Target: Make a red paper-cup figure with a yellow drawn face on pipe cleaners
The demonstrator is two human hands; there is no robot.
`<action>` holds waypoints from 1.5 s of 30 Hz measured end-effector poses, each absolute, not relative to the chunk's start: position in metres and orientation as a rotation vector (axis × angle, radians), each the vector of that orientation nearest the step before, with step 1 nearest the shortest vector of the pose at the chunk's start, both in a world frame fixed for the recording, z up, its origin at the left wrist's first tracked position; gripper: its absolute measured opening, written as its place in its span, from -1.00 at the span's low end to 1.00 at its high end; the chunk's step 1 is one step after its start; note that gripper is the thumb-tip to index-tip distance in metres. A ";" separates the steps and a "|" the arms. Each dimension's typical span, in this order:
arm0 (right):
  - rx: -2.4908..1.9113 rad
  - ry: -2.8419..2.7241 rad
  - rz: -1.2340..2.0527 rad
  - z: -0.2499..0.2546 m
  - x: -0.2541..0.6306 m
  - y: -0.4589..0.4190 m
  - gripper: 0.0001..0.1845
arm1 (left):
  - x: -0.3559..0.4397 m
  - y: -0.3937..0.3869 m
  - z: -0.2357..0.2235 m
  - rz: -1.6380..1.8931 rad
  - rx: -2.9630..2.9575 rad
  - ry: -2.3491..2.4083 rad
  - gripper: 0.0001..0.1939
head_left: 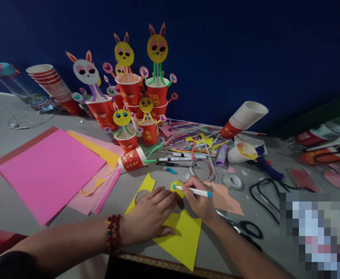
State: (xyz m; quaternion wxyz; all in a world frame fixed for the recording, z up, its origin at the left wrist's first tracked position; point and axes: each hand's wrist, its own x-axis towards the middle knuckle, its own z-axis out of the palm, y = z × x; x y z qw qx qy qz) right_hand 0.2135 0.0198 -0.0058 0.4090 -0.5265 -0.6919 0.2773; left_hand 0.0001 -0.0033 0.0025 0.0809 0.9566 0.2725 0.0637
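My right hand (197,199) grips a white marker (197,191) with a blue end, its tip on a small yellow paper disc (176,185) that bears a blue spot. My left hand (154,217) lies flat, fingers stretched out, over a yellow paper sheet (184,240) with round cutouts. Its fingertips reach the lower edge of the disc; whether they press on it is partly hidden. Under and beside my right hand is a torn-edged peach paper (226,199). Black-handled scissors (249,229) lie right of my right wrist, partly covered by it.
Red cups with paper rabbit heads (129,91) stand at the back; one red cup (133,159) lies tipped over. Pink sheets (52,174) cover the left. Pipe cleaners (184,139), pens (175,159), tape (232,181), a scrap-filled cup (241,152) and a black cord (257,195) lie around.
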 end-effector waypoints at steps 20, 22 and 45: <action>-1.321 -1.721 0.704 -0.002 0.213 0.020 -0.76 | -0.001 -0.003 0.000 0.212 2.847 0.802 -0.19; -1.323 -1.727 0.708 -0.001 0.213 0.020 -0.77 | -0.001 -0.003 -0.001 0.223 2.848 0.806 -0.18; -1.322 -1.735 0.734 -0.006 0.214 0.019 -0.78 | 0.000 -0.003 0.002 0.198 2.864 0.819 -0.20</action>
